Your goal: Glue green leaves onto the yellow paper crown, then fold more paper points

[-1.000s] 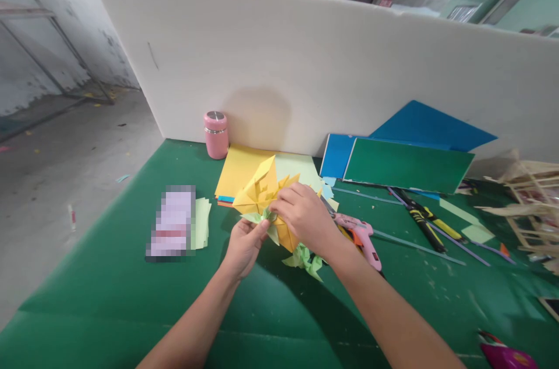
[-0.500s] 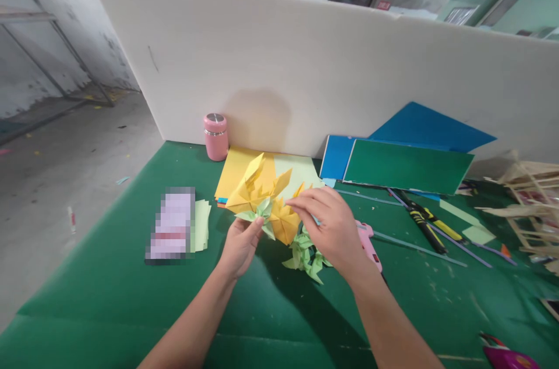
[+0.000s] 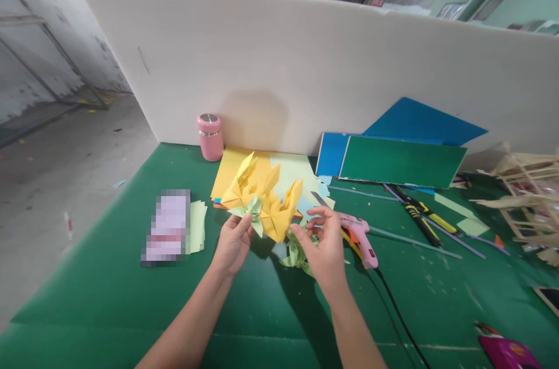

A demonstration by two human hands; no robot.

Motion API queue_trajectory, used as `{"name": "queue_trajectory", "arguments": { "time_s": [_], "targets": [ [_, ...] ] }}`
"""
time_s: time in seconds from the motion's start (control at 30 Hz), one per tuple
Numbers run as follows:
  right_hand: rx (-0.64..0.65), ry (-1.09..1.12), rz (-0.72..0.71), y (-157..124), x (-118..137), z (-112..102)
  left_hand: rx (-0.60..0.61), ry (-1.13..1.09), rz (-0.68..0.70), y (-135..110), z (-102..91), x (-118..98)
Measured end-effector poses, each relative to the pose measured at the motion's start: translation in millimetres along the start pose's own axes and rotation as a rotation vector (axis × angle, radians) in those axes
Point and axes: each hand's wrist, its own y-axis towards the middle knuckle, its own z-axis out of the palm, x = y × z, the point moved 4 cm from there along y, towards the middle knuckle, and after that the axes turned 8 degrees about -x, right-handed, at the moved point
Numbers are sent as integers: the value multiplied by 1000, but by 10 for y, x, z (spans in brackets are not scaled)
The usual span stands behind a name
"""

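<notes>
My left hand (image 3: 236, 238) pinches green folded-paper leaves (image 3: 252, 209) at the base of a yellow origami flower (image 3: 262, 190), raised over the table. The flower has pointed upright petals, and part of its base is hidden by the leaves. To the right, my right hand (image 3: 321, 238) has its fingers apart and curved; its thumb tip is close to the lower right petals, and whether it touches them I cannot tell. Below and partly behind this hand lie more light green folded-paper leaves (image 3: 296, 252). A pink glue gun (image 3: 361, 235) with a black cord rests just right of it.
Yellow paper (image 3: 222, 174) and pale green sheets lie behind the flower. A pink thermos (image 3: 210, 137) stands at the white partition (image 3: 271, 55). Left are a blurred-out flat object (image 3: 168, 226) and green slips (image 3: 198, 226). Cutters (image 3: 419, 217), paper strips and a wooden-stick model (image 3: 524, 188) lie right.
My right hand has drawn away from the yellow petals, moving down and opening its fingers. More of the glue gun shows. The left hand keeps its hold, and the view has shifted slightly.
</notes>
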Motion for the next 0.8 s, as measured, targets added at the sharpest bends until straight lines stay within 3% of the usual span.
{"name": "queue_trajectory", "arguments": {
  "time_s": [0.07,0.2,0.33,0.47,0.8],
  "targets": [
    [-28,135,61,-107,-52,69,-11,-12,-11,7,-26,-7],
    [104,219,125,-262,-153,190,-36,-22,-47,22,-80,-13],
    [215,111,-69,-195,-77,158,-26,-32,-83,25,-77,-10],
    [201,-31,-251,-14,59,85,-7,-36,-100,42,-71,-7],
    [235,-31,-243,198,154,86,50,-83,-85,47,-53,-4]
  ]
}}
